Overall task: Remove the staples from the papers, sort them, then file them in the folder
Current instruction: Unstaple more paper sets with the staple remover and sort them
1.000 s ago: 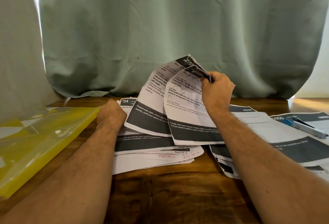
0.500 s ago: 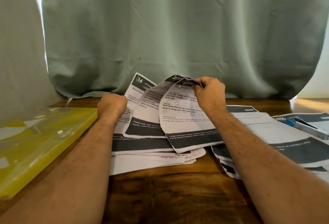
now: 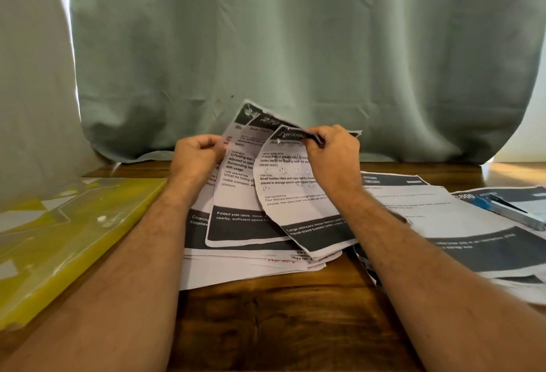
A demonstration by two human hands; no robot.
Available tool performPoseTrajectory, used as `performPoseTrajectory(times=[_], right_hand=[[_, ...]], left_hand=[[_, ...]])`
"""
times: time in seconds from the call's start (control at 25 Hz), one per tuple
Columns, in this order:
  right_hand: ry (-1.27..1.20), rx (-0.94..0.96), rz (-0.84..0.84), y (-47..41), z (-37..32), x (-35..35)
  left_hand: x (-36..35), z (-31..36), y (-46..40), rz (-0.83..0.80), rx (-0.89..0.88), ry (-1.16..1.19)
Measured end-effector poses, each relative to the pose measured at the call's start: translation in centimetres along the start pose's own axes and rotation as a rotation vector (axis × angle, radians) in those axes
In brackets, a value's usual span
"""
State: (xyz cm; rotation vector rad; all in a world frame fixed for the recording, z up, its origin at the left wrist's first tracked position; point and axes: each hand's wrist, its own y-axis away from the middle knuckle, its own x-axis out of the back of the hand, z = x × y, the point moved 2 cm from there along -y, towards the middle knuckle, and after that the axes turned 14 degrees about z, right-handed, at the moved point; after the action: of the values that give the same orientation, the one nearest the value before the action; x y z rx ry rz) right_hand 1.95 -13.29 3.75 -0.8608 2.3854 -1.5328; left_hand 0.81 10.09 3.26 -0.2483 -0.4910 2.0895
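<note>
Tearing is the likeliest slip: the right hand [image 3: 331, 150] pinches the crumpled top corner of the front sheet [image 3: 292, 194], while the left hand [image 3: 198, 154] grips the sheets behind it, both raised at mid-frame, forearms reaching in from the lower corners. A hard pull could rip that corner. Below them lies the paper pile [image 3: 245, 265] on the desk [image 3: 280, 327]; the yellow folder [image 3: 68, 238] waits at left.
</note>
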Motion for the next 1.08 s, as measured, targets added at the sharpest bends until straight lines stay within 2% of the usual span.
performPoseTrajectory(times=[0.08,0.28,0.36,0.4,0.44,0.48,0.56,0.68,0.84,1.08], right_hand=[[-0.026,-0.021,0.006,0.2,-0.3,0.0],[-0.094,-0.014,-0.081,0.5,-0.6,-0.2],[-0.083,-0.014,-0.063,0.2,-0.3,-0.2],[-0.080,-0.022,-0.026,0.0,-0.1,-0.1],[-0.075,-0.035,0.028,-0.3,0.2,0.1],[-0.072,-0.052,0.087,-0.6,0.5,0.3],[-0.054,-0.081,0.170,-1.0,1.0,0.6],[-0.033,-0.092,0.178,-1.1,1.3,0.7],[-0.052,-0.103,0.158,-1.1,1.6,0.5],[-0.042,-0.094,0.081,-0.6,1.9,0.0]], left_hand=[[-0.1,0.4,0.4,-0.065,-0.021,0.066],[0.1,0.6,0.5,-0.138,-0.124,0.018],[0.1,0.0,0.5,-0.170,0.070,0.147],[0.2,-0.8,-0.2,-0.118,0.202,0.189],[0.4,-1.7,-1.2,-0.020,0.291,0.151],[0.8,-2.7,-2.2,0.094,0.311,0.008],[1.6,-4.7,-3.9,0.224,0.228,-0.402],[0.9,-6.2,-3.8,0.096,0.114,-0.777],[-0.1,-6.3,-3.0,0.042,-0.003,-0.917],[0.5,-5.6,-2.7,0.097,0.030,-0.945]])
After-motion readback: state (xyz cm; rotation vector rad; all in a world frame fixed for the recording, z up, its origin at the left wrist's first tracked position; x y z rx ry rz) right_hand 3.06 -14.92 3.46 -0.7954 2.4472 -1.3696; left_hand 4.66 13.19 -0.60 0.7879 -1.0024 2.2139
